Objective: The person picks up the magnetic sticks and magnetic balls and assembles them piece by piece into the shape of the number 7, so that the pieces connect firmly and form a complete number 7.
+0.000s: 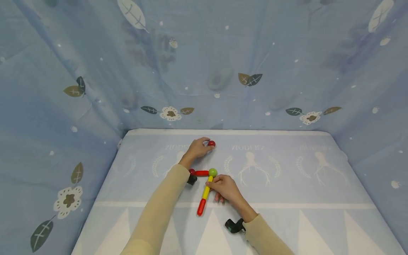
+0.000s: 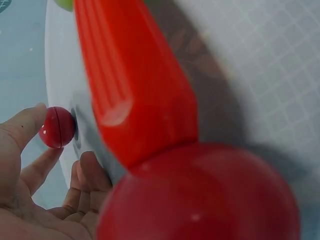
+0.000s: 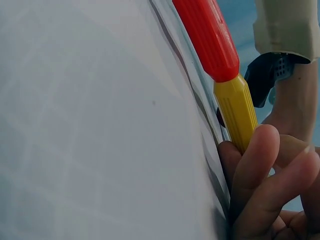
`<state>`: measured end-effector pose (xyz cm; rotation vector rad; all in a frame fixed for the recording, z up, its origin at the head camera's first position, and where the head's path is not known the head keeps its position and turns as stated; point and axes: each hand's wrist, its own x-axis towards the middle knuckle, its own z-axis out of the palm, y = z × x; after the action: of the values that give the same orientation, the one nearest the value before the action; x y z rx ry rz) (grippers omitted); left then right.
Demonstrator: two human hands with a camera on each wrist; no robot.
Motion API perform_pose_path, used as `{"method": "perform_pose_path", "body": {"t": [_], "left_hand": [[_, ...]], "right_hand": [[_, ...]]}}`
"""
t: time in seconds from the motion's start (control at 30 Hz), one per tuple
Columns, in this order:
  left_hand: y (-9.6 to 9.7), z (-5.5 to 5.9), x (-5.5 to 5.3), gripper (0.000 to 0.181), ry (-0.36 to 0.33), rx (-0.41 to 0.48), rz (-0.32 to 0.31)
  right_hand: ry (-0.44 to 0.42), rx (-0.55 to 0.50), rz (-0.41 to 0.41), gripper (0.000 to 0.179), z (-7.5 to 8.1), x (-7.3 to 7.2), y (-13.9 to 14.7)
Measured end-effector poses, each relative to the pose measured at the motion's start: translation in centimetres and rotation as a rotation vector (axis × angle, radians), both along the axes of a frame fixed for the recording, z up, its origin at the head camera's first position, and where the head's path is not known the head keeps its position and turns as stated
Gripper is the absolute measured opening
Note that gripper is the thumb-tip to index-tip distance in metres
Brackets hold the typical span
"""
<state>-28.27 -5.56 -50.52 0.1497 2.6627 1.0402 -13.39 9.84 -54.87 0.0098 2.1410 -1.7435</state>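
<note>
In the head view my left hand [image 1: 198, 148] pinches a red ball [image 1: 211, 143] between thumb and finger, toward the table's far side. The left wrist view shows a seam round that ball [image 2: 58, 127]. My right hand [image 1: 227, 187] pinches a yellow rod [image 1: 206, 187]. A red rod [image 1: 201, 207] continues from its near end, and a green ball [image 1: 213, 172] sits at its far end. From the green ball another red rod [image 1: 202, 173] runs left to a second red ball [image 1: 192, 171], close under my left wrist and partly hidden there.
The table [image 1: 287, 191] has a pale patterned cover. Blue printed cloth [image 1: 204, 63] hangs behind it and along both sides. A dark wrist camera [image 1: 234, 225] is strapped at my right wrist, and another [image 1: 192, 179] at my left.
</note>
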Motion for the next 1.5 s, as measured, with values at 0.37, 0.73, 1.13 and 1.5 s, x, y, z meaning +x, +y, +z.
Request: {"method": "perform_pose_path", "body": {"t": [0.37,0.73,1.13,1.5], "left_hand": [[-0.3,-0.3,0.2,0.042,0.008,-0.012,0.031],[-1.2,0.9,1.3,0.044,0.0,0.033,0.033],[-3.4,3.0,5.9,0.046,0.117,0.097,-0.044],[-5.7,3.6,12.0,0.045,0.153,0.15,-0.038]], "right_hand": [[0.007,0.006,0.002,0.043,-0.1,0.2,-0.4],[-0.014,0.002,-0.01,0.042,0.1,0.1,-0.5],[-0.008,0.004,-0.008,0.039,0.2,0.1,-0.3],[-0.004,0.011,-0.012,0.039,0.2,0.0,-0.1]]}}
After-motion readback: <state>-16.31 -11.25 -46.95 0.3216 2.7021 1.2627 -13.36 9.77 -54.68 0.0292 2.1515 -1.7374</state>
